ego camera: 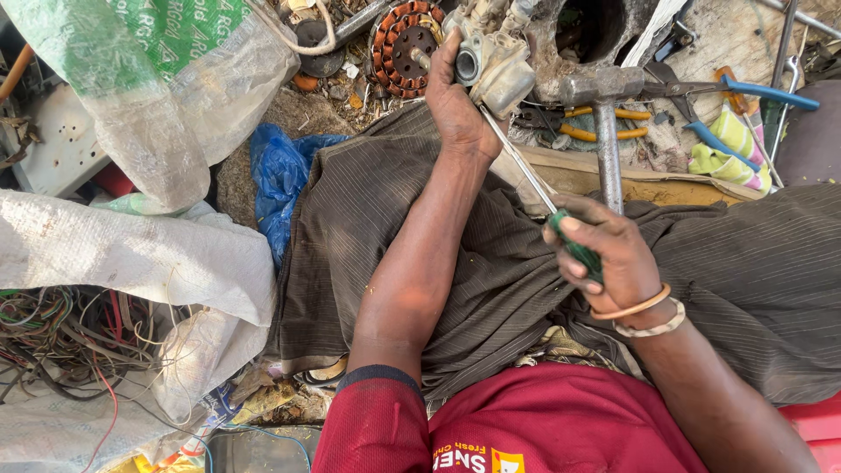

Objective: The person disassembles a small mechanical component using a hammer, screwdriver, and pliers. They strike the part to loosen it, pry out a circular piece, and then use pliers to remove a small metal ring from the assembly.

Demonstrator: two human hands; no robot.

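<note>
We sit with a dark striped cloth (491, 254) over our legs. Our right hand (613, 258) is near us, its fingers (585, 229) wrapped tight around the green handle of a screwdriver (534, 188). The thin metal shaft slants up and away to a grey metal engine part (495, 66). Our left hand (457, 105) reaches farther out, its fingers closed on the left side of that part, holding it up past our knees. Just right of the shaft lies a hammer (604, 123) with a metal handle. Behind the part sits a round copper coil ring (405, 45). Far right lie blue-handled pliers (745, 92). On our left are white sacks (131, 254) and tangled wires (53, 337).
</note>
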